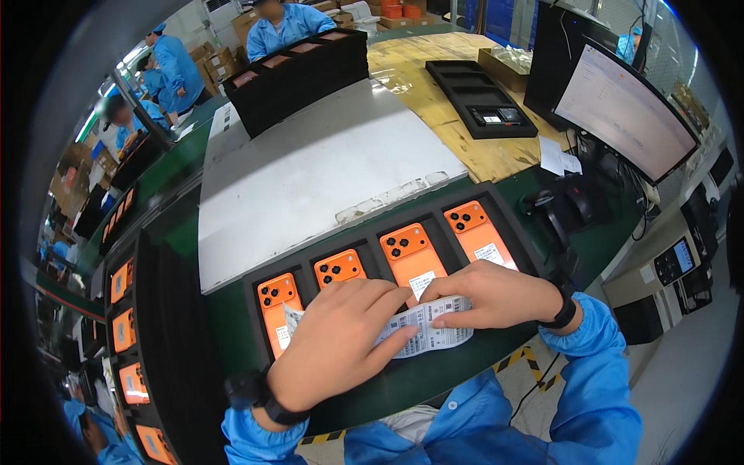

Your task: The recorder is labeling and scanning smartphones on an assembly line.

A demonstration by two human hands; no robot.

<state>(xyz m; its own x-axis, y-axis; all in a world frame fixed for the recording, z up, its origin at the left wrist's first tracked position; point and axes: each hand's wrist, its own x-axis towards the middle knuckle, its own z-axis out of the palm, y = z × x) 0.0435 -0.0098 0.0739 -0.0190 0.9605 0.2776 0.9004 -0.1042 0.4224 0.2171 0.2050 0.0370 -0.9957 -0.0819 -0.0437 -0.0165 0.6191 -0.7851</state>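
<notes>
A white strip of printed labels (452, 335) is stretched between my two hands over the near edge of a black foam tray (496, 194). My left hand (341, 341) grips the strip, its thumb pointing along the paper. On the other end, my right hand (496, 294) pinches the strip between thumb and bent fingers. In the tray's slots lie several orange phones (408, 249), camera side up, with small white labels on some of them. My left hand partly covers two of the phones, and much of the strip's left part is hidden behind it.
Beyond the tray lies a white board (310, 186) with a black foam stand (302, 81) at its far end. At right are a handheld scanner (554, 221), a monitor (628, 108) and a label printer (666, 267). Another phone tray (143, 349) stands at left. Co-workers (283, 31) are farther off.
</notes>
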